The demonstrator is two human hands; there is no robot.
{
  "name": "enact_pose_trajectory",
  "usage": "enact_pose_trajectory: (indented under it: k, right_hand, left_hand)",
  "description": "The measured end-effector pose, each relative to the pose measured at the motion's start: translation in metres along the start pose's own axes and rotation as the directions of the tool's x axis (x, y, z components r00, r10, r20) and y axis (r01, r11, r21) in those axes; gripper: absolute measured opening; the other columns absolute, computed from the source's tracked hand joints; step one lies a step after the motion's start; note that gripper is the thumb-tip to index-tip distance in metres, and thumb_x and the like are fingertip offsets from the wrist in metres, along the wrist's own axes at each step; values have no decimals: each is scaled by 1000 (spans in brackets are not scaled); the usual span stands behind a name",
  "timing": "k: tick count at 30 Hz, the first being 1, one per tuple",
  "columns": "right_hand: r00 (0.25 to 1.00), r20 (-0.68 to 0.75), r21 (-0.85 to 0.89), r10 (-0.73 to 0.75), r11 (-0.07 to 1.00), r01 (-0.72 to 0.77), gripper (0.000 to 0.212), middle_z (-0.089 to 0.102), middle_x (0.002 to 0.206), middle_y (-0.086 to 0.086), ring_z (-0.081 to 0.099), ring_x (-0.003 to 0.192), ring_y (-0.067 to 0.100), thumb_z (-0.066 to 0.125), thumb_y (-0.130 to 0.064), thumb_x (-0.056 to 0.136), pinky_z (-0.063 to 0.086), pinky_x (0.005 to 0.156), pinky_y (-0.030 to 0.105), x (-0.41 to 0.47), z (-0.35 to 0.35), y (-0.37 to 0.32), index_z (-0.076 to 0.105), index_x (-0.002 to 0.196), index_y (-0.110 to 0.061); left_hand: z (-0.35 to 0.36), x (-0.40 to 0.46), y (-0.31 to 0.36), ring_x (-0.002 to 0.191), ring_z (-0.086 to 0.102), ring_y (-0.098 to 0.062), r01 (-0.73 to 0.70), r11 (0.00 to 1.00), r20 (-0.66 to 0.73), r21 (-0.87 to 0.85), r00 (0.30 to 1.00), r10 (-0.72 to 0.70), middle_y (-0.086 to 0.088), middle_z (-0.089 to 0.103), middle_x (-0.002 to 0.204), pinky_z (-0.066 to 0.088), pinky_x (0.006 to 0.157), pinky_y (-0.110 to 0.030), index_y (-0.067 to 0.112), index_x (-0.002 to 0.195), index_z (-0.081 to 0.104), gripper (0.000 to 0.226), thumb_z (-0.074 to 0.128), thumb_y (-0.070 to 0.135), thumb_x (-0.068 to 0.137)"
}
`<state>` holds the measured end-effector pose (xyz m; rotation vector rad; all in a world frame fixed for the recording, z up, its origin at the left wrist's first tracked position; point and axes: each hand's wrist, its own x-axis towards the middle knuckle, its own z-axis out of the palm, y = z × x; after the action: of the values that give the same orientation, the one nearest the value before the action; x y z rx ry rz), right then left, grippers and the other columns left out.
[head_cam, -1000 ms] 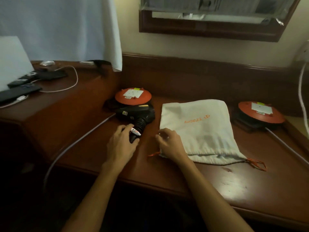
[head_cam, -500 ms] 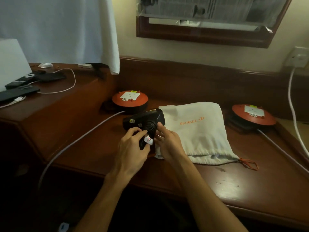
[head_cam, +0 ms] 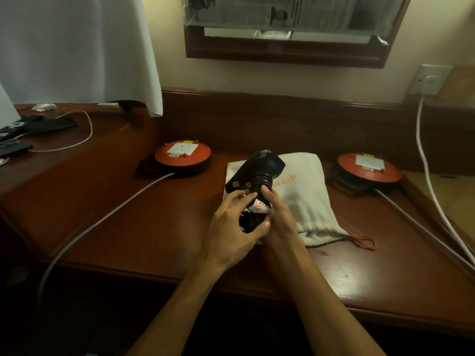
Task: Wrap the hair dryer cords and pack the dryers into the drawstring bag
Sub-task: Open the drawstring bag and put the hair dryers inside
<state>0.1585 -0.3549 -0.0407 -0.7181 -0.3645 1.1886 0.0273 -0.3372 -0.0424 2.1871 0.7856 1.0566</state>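
A: Where was the dryer [head_cam: 257,173]?

B: Lifted off the desk [head_cam: 159,227], held over the near left corner of the bag [head_cam: 305,199]. Its black body pointed up and away, the handle down between both hands.

A: And the hands?

B: The left hand [head_cam: 235,227] curled round the lower handle from the left, thumb toward the front. The right hand [head_cam: 276,214] gripped it from the right, fingers up against the ribbed neck. A white tag [head_cam: 258,207] showed between them.

A: The cord?

B: Something dark was bunched under the left fingers; I could not tell whether it was the cord.

A: The bag?

B: Flat on the desk, mouth toward the person, an orange drawstring [head_cam: 361,241] trailing at its right corner. Two orange reels [head_cam: 183,158] [head_cam: 368,168] stood to either side, each with a pale cable [head_cam: 102,222] running off it.
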Motion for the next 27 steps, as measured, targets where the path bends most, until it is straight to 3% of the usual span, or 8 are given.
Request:
enact_pose_trajectory:
  k: [2,6,8,10,13,18,21,27]
  right_hand:
    - [1000,-16,-44,-26,999,26,61,54,131,28,53,126,44,68,-24,89,40,107,59,-3,-13,-12,47,143,-6]
    - [995,-59,-80,-83,994,79,52,62,112,20,63,100,35,61,-23,93,50,94,50,-14,-38,-38,49,139,-1]
    - [994,-74,-78,-81,994,75,43,66,99,14,68,81,28,57,-29,96,51,80,42,-21,-49,-48,56,128,-1]
    - [992,-103,-23,-74,997,72,38,67,93,12,68,71,24,52,-35,99,49,75,39,-26,-63,-54,61,121,-5]
    - [987,-143,12,-76,997,78,52,70,98,11,67,79,24,52,-46,96,57,70,39,-28,-76,-58,58,131,-8]
    - [987,-137,-51,-88,995,82,36,68,105,15,64,92,29,48,-40,101,58,75,43,-34,-74,-57,62,118,-12]
    - [985,-102,-180,-140,976,121,39,66,109,19,67,85,30,56,-39,94,59,73,44,-43,-74,-64,61,121,-10]
    - [965,167,-502,-201,825,259,43,67,107,25,67,76,34,59,-26,92,58,62,41,-83,-79,-96,59,134,-17]
  left_hand:
    - [7,4,4,135,42,-3,0,999,101,-49,995,5,14,40,150,47,104,-24,33,147,47,69,69,58,87]
    - [19,13,1,118,54,-6,32,990,115,-141,993,-16,14,47,138,54,92,-26,31,142,48,51,57,53,97]
    - [24,18,-14,112,55,-8,71,996,105,-56,992,-65,11,48,135,53,92,-30,29,136,54,42,58,47,98]
    - [27,25,-32,116,52,-14,48,986,207,161,975,-81,6,51,132,47,93,-31,29,127,61,37,63,47,95]
    - [28,33,-44,121,46,-15,-40,916,361,399,925,-117,5,57,124,35,92,-30,30,116,68,39,63,59,90]
    - [26,41,-43,107,51,-12,-107,889,378,446,923,-79,6,61,113,43,83,-32,30,106,73,37,62,61,89]
    - [26,49,-45,88,53,-9,-125,884,360,450,932,-52,5,63,101,40,68,-28,27,100,76,31,64,54,92]
    - [6,95,-37,80,65,-9,60,971,260,233,958,-121,4,72,88,44,63,-20,21,95,80,20,76,39,88]
